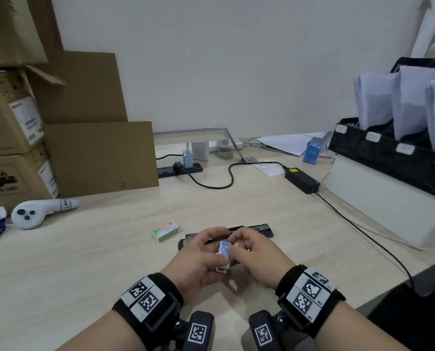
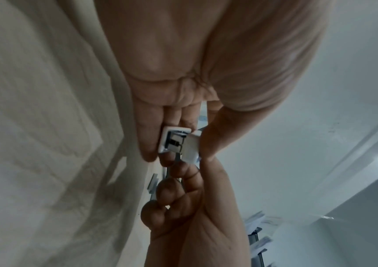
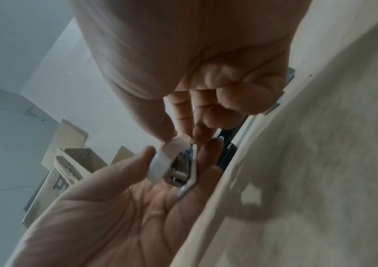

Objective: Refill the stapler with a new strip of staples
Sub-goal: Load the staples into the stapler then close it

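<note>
A small staple box [image 1: 224,252], white with a blue dotted face, is gripped in the left hand [image 1: 198,259], its body lying against the fingers with the thumb curled over one side, so that the open end is kept turned toward the other hand. In the left wrist view the end flap [image 2: 191,144] is seen folded back and metal staples [image 2: 175,142] show inside the mouth. The flap is pinched by the thumb and forefinger of the right hand [image 1: 255,254], seemingly to hold the mouth clear so that a strip can be drawn out; no strip is out yet. The box is held just above the desk [image 1: 110,262], its long axis running roughly away from the person and tipped upward at the far end. Just beyond the hands the stapler [image 1: 236,233] is laid open on the desk, its long axis running left to right, and its loading channel appears to face upward, judged ready to receive a strip. A second, green-and-white staple box [image 1: 166,231] is left lying near the stapler's left end.
</note>
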`<state>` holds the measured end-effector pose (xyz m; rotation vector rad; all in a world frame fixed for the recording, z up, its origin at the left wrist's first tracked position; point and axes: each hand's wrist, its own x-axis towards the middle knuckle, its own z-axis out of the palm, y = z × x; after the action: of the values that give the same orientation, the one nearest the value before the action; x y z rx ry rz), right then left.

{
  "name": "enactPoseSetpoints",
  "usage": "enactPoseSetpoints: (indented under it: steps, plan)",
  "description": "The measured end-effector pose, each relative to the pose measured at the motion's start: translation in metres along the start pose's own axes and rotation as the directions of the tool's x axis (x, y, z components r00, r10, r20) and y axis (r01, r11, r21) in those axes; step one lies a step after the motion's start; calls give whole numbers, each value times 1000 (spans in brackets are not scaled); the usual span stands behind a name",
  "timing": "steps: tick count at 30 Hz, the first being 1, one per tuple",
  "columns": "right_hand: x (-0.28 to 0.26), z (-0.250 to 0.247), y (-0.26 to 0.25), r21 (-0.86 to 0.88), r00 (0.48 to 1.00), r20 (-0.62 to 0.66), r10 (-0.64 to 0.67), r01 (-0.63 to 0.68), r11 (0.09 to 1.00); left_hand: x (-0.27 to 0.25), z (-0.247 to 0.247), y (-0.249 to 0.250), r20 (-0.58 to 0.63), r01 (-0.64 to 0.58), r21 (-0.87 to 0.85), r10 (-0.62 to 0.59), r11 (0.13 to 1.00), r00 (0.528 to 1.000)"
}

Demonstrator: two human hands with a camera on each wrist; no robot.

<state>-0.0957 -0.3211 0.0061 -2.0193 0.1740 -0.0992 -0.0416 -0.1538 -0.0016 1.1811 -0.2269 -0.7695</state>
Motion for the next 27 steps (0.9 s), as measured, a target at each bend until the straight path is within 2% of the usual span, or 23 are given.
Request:
enactPoseSetpoints:
  steps: [4,9,13,16,18,20,21,23,27]
  plan:
    - [-1,4,-6,43,999,-24,-25,26,999,1,2,7,-57,-86,-4,85,996,995]
    - [-5,6,-22,43,994,55,-92,90,995,-3,10,20,-116,-150,-25,146,988,982]
    - [8,7,-29,-115,990,-70,-124,116,987,-1,14,31,-97,-92,122,105,988,990]
    - [28,2,-27,-135,981,-140,-137,118,984,0,8,43,-145,-62,228,97,972,985]
    - [42,-5,-25,-145,975,-198,-102,74,987,2,0,50,-234,-97,378,197,921,952]
    - [57,-16,-25,-158,961,-270,-67,25,987,4,-12,52,-289,-113,583,335,804,897]
    - [64,-22,-25,-191,955,-292,-57,1,982,6,-17,52,-284,-101,654,367,750,886]
    - [79,-31,-23,-300,952,-302,-42,-54,952,10,-24,50,-278,-43,724,348,688,895]
    - [101,-39,-11,-482,964,-260,56,-180,858,18,-30,45,-287,70,778,255,624,924]
